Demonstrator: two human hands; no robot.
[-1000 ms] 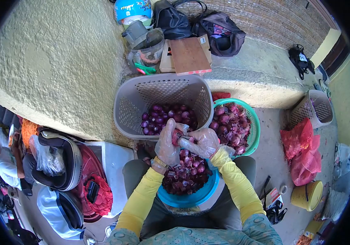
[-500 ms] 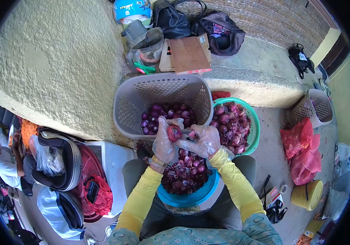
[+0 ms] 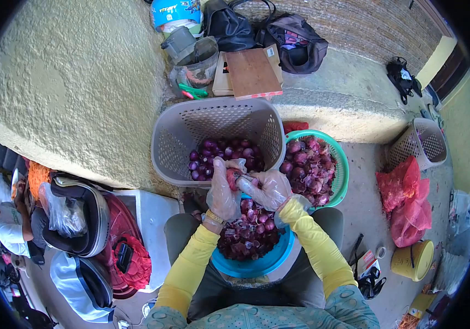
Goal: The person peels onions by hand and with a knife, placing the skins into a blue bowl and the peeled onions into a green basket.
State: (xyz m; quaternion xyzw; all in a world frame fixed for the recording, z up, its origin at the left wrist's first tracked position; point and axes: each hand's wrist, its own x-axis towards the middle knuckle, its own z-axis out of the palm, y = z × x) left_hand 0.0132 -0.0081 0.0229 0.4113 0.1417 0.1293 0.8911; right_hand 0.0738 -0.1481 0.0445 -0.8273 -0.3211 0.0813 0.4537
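Observation:
In a clear plastic glove, my left hand (image 3: 221,197) is closed around a red onion (image 3: 232,177), part of which is hidden by the fingers. My right hand (image 3: 272,190), gloved the same way, has its fingers pinched against the onion's right side; what lies between them is too small to make out. Just beyond both hands, a grey perforated basket (image 3: 164,137) holds smooth, shiny purple onions (image 3: 208,145). Under my wrists, between my knees, sits a blue basin (image 3: 285,253) of onions and loose skins. A green basket (image 3: 345,175) heaped with unpeeled onions (image 3: 314,172) stands to the right.
Bags (image 3: 295,46), a brown board (image 3: 254,74) and a clear tub (image 3: 201,60) rest on the ledge ahead. On the right are red mesh sacks (image 3: 405,203) and a yellow bucket (image 3: 413,260). At far left sits another person (image 3: 10,219), near a white box (image 3: 155,230).
My right hand has shifted slightly left, closer against the onion. The onion has turned in my left hand, and less of its face shows.

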